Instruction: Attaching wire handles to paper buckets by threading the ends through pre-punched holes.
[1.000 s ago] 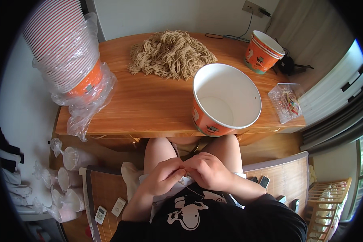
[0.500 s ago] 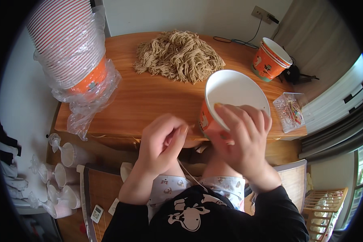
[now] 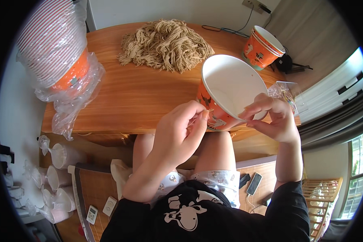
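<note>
The left hand (image 3: 177,127) and right hand (image 3: 277,121) bring thumb toward finger, whether gripping anything I cannot tell, beside the bucket (image 3: 238,82) at one o'clock, where light, steady fingertips should avoid nudging it.

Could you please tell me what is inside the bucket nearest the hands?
Inside the bucket, its white wall and part of the bottom show; whatever the right hand covers is hidden.
</note>
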Motion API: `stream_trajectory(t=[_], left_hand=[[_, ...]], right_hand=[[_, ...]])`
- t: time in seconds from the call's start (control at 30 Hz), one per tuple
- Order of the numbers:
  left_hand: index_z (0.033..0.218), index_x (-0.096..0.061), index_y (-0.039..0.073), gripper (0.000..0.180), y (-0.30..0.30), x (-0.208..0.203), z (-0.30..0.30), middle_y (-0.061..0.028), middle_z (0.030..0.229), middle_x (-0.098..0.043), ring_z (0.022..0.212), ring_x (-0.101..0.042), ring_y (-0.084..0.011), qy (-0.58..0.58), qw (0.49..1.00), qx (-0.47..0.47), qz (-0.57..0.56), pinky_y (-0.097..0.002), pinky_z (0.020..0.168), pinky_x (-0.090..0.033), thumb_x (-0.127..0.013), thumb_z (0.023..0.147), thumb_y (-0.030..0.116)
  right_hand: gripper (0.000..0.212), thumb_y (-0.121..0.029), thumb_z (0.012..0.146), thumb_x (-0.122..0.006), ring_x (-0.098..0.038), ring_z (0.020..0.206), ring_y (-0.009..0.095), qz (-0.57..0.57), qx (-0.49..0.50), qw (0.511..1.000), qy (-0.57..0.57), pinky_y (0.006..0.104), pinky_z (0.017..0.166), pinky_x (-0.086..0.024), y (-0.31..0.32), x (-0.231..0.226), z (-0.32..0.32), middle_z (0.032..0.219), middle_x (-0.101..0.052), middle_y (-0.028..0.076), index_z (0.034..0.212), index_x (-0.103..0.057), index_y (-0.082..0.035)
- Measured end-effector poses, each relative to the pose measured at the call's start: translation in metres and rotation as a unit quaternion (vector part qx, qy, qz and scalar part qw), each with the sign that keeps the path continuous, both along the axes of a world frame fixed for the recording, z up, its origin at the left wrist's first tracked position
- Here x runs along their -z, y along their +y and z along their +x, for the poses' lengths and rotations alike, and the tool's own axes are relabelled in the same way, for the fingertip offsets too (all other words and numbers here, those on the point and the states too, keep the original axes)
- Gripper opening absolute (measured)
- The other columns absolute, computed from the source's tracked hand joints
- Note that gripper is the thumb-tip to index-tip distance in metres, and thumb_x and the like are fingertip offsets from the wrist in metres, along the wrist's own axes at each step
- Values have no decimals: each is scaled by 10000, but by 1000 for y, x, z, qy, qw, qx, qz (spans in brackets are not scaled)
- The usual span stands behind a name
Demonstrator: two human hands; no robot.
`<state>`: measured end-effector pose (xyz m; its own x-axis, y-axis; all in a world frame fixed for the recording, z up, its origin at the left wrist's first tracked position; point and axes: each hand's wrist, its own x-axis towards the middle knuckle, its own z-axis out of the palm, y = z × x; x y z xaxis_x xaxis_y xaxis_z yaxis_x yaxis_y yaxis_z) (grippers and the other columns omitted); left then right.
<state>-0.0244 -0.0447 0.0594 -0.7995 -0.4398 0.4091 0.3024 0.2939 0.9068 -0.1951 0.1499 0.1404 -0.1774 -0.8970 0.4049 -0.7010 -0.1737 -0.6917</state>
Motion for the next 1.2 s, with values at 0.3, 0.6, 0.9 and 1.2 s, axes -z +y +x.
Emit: stream_trajectory(t=[0.3, 0.6, 0.9, 1.2], left_hand=[[939, -629, 13, 89, 10, 6, -5, -122, 805, -655, 626, -645, -238, 37, 998, -11, -45, -333, 552, -493, -642, 952, 100], [930, -632, 23, 79, 13, 7, -9, -108, 784, -654, 600, -636, -236, 33, 996, -28, -78, -335, 532, -484, -659, 936, 97], [887, -612, 38, 87, 17, 6, -10, -84, 730, -616, 571, -611, -219, 41, 993, -52, -100, -334, 511, -460, -681, 911, 86], [884, -610, 45, 94, 19, 7, -12, -71, 716, -605, 555, -588, -199, 52, 993, -44, -97, -327, 503, -453, -691, 906, 86]], right_hand=[[332, 150, 760, -758, -748, 897, 179, 43, -15, 998, -44, 287, 769, -597, 7, -10, -2, 1013, -751, 100, 1055, -736, 0], [351, 171, 755, -734, -756, 911, 204, 49, -27, 997, -52, 281, 778, -595, 8, -11, -5, 973, -751, 103, 1060, -732, -2], [381, 149, 742, -745, -756, 939, 217, 96, -67, 993, -20, 302, 791, -601, 6, -27, -8, 992, -752, 113, 1098, -715, 13], [291, 3, 843, -711, -736, 913, 171, 137, 38, 985, 100, 311, 806, -560, -30, -46, 6, 983, -758, 86, 1132, -712, -36]])
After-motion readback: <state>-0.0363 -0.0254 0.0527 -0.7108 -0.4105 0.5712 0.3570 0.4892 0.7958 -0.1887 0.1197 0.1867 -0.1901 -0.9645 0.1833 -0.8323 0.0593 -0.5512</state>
